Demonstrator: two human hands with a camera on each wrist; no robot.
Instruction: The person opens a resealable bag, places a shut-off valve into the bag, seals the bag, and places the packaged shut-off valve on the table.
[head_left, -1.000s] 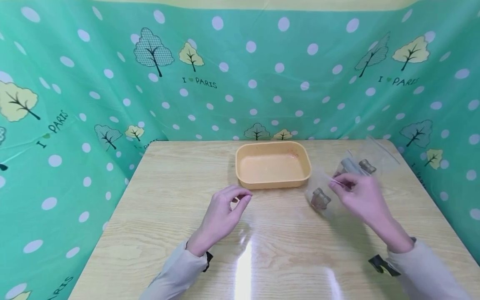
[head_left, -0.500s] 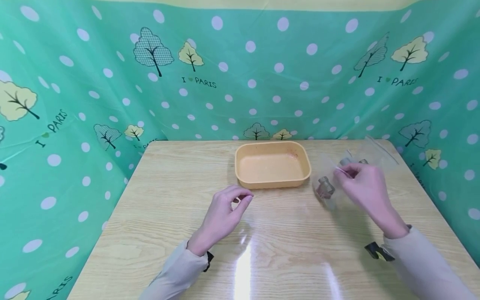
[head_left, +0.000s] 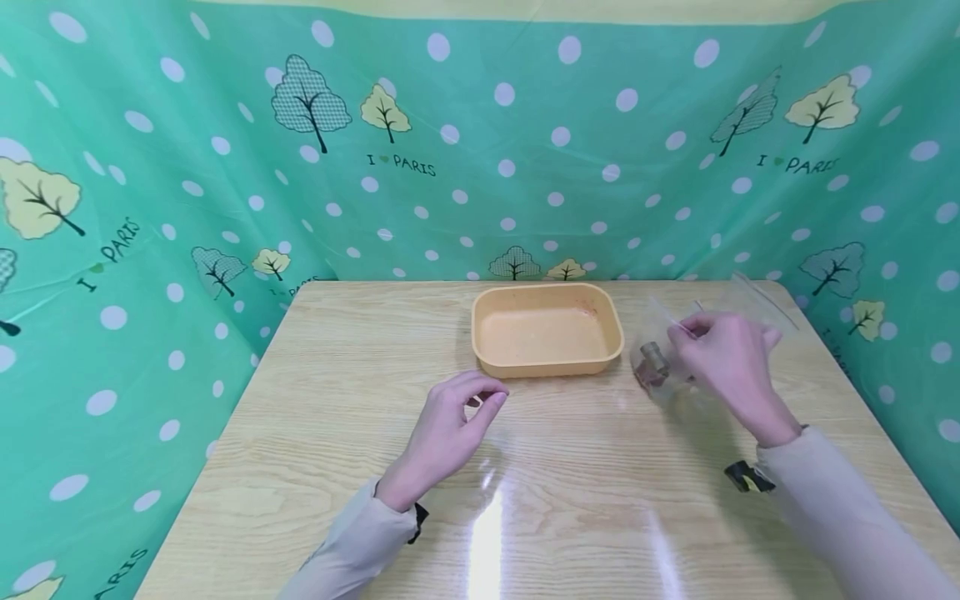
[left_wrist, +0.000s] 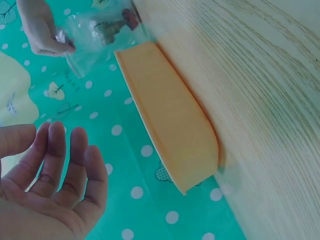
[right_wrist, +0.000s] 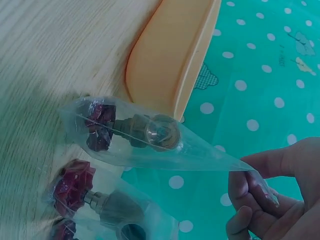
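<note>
My right hand (head_left: 731, 362) pinches the top edge of a clear plastic bag (right_wrist: 200, 152) between thumb and fingers. Inside the bag lies a metal valve (right_wrist: 140, 131) with a dark red handwheel (right_wrist: 100, 127). The bag hangs just right of an orange plastic tray (head_left: 551, 370). Under and behind it, a second clear bag (right_wrist: 162, 212) holds another valve (right_wrist: 117, 207) with a red handwheel, partly hidden by my right hand in the head view. My left hand (head_left: 457, 421) hovers in front of the tray, fingers loosely bent, holding nothing.
Pale wood-grain table (head_left: 337, 400) carries the tray and bags. More bag plastic (head_left: 757, 304) lies at the table's far right. A green dotted curtain (head_left: 465, 150) stands along the back and sides. A reddish mark shows inside the tray.
My right hand has moved away from me, lifting the bag with it; the valve inside has turned and now hangs closer to the tray's right end. The left hand stays put.
</note>
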